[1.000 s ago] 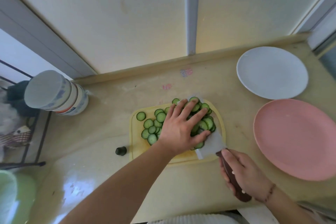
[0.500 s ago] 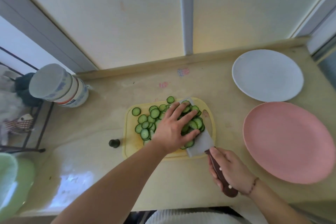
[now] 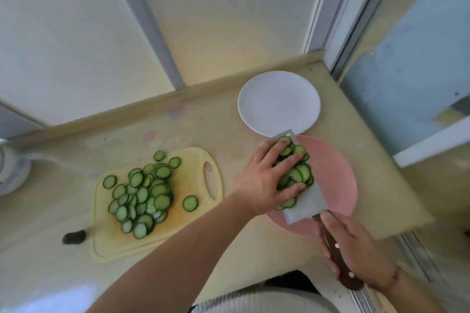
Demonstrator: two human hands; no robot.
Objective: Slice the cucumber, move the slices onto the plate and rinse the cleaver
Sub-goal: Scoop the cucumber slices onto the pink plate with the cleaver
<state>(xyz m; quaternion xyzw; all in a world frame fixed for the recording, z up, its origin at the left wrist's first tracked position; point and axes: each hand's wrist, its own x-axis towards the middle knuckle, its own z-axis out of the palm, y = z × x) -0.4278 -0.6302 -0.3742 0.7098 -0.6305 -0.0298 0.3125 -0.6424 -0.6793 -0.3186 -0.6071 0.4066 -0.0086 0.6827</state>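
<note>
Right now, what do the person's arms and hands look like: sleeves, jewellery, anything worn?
Both forearms are bare, with no sleeves in view. The right hand has a thin dark bracelet at the wrist. The left hand shows no ring, watch or glove.

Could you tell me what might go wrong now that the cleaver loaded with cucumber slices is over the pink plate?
The slices on the cleaver are stacked loosely on the cleaver blade and pinned only by the left hand; some could slip onto the counter rather than the pink plate. The left fingers lie near the blade's edges, so a careless sweep may nick them. The right hand alone bears the load; a tilt could spill it.
</note>
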